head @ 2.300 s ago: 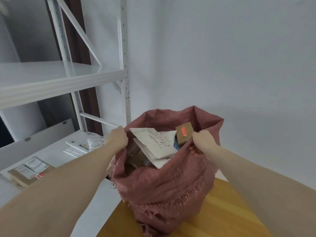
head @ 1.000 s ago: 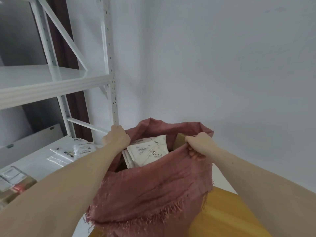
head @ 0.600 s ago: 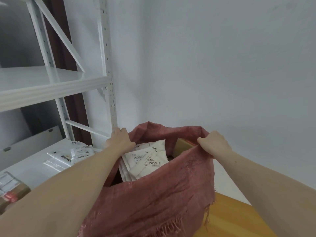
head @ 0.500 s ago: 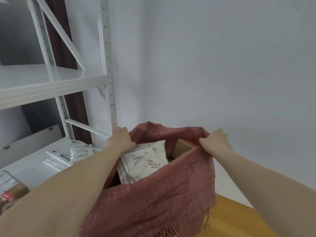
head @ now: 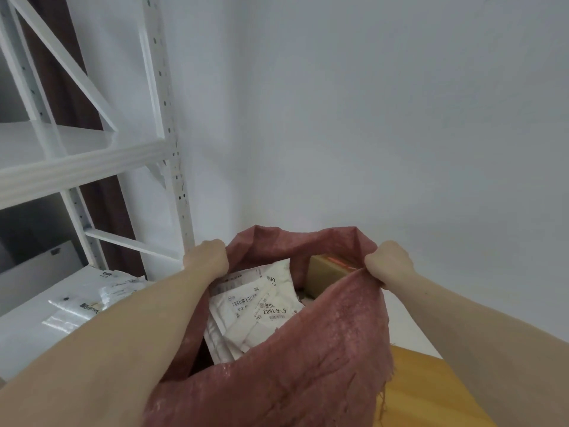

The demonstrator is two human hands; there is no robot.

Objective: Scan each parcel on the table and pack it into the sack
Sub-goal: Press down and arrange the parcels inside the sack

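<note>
A dusty-red woven sack (head: 308, 365) stands in front of me with its mouth held wide. My left hand (head: 207, 257) grips the left side of its rim. My right hand (head: 388, 261) grips the right side of the rim, fingers curled into the fabric. Inside lie white mailer parcels (head: 252, 306) with barcode labels, stacked at a slant. A brown cardboard box (head: 326, 272) sits against the right inner wall, partly hidden by the rim. Several clear and white bagged parcels (head: 89, 300) lie on the white table (head: 24, 343) to the left.
A white metal shelving rack (head: 92, 161) rises at the left, its upright post close behind my left hand. A wooden surface (head: 431, 392) shows at the lower right beside the sack. A plain white wall fills the back.
Both hands have kept hold of the rim and lifted the sack closer to me. The mailers settled deeper and the brown box slid against the right wall. The view tilted upward.
</note>
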